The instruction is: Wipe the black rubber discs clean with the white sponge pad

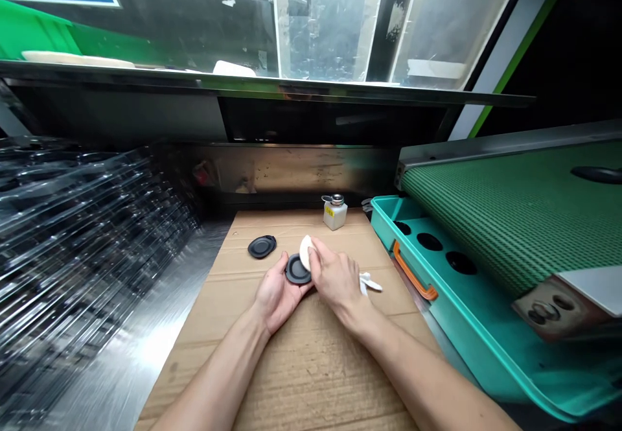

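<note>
My left hand [278,293] is closed around the edge of a round black plastic lid [297,270], its recessed face turned up. Pinched in my right hand [335,277] is a white round pad [306,252], tilted on edge at the lid's right rim. A second black lid [262,246] lies on the cardboard [311,379], beyond my left hand to the left. Partly behind my right hand is a crumpled white piece [371,282], perhaps cloth or paper. Farther back stands a small white square bottle [335,212] with a metal top and a yellow label.
On the right, a teal bin [479,317] with an orange handle [414,271] holds several black round pieces, below a green conveyor belt [510,198]. Stacked clear plastic trays [72,236] fill the left side. A metal ledge [272,87] crosses the back.
</note>
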{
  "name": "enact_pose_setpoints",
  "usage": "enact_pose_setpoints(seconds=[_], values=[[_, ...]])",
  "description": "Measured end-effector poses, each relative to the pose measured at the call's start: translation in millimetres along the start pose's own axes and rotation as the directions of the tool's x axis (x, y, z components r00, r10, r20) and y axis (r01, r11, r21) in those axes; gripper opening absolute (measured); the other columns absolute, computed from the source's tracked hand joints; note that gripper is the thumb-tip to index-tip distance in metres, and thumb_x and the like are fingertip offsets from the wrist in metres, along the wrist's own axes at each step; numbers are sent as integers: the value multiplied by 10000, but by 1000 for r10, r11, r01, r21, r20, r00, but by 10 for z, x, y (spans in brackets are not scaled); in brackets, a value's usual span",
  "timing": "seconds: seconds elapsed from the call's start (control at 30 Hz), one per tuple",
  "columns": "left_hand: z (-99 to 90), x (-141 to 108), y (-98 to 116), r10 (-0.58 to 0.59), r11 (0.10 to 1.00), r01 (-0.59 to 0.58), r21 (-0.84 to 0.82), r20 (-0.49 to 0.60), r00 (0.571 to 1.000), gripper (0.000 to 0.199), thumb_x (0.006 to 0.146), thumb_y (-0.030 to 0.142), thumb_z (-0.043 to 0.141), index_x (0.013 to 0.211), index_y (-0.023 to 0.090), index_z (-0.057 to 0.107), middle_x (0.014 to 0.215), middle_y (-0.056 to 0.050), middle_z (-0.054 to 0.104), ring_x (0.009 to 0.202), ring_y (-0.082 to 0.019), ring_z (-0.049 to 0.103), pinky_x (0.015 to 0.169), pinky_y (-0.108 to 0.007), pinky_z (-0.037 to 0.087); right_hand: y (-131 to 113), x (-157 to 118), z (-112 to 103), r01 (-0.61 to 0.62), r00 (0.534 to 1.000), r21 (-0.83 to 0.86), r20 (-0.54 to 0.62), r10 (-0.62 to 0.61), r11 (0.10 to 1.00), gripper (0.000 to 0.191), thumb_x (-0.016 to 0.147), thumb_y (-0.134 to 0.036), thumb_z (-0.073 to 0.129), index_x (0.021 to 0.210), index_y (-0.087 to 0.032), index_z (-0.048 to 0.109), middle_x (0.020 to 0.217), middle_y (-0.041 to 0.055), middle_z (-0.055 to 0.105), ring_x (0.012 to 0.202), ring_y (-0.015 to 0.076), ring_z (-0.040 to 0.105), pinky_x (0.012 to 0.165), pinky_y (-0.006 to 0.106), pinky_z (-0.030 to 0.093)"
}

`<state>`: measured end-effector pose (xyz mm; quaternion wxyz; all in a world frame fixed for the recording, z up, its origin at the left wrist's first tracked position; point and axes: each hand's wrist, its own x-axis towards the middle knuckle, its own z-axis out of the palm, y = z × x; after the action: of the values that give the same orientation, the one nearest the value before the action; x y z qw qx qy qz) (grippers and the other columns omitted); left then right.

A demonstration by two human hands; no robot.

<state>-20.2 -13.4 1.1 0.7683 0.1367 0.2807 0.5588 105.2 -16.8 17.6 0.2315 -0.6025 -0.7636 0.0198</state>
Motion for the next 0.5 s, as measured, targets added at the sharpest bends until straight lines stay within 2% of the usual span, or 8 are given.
enact_pose_setpoints(seconds=[0.1, 0.2, 0.33, 0.43, 0.5], values=[[-14, 2, 8, -2, 1000, 2, -2, -1, 1000, 414, 968, 364, 374, 1166, 64, 580, 1231, -200, 615, 1137, -277, 598, 1001, -439, 475, -6, -11, -37, 77, 996, -14, 52, -76, 997, 410, 966, -450, 363, 1350, -374, 485, 857, 37, 722, 712, 215, 670, 633, 275, 435], [-23, 6, 10, 19, 1000, -19, -2, 12, 1000, 398, 967, 350, 380, 1149, 60, 583, 1221, -201, 618, 1128, -275, 602, 988, -437, 487, -16, -31, -46, 1, 999, -23, 36, 0, 1000, 405, 979, -425, 341, 1342, -345, 503, 874, 52, 725, 734, 210, 672, 639, 270, 435], [-31, 5, 18, -16, 1000, 17, -9, 27, 1000, 375, 963, 344, 393, 1126, 67, 585, 1197, -205, 624, 1100, -272, 615, 950, -425, 512, 21, -7, -22, 88, 995, 22, 43, -89, 996, 393, 964, -427, 385, 1327, -352, 515, 863, 44, 728, 723, 213, 675, 637, 273, 442], [-37, -8, 57, -19, 999, 20, -29, 28, 999, 370, 963, 333, 387, 1138, 61, 567, 1185, -215, 620, 1073, -288, 624, 887, -440, 538, 156, 71, -24, -35, 999, 69, -31, 37, 997, 374, 964, -426, 387, 1290, -347, 552, 885, 45, 734, 753, 224, 683, 652, 284, 456], [-35, -28, 103, -17, 999, 18, -50, 24, 1000, 378, 962, 336, 381, 1142, 54, 558, 1181, -231, 611, 1053, -303, 630, 800, -415, 564, 276, 112, -41, -99, 988, 167, -105, 117, 981, 370, 964, -429, 388, 1276, -337, 564, 943, 44, 733, 819, 225, 686, 697, 289, 470]])
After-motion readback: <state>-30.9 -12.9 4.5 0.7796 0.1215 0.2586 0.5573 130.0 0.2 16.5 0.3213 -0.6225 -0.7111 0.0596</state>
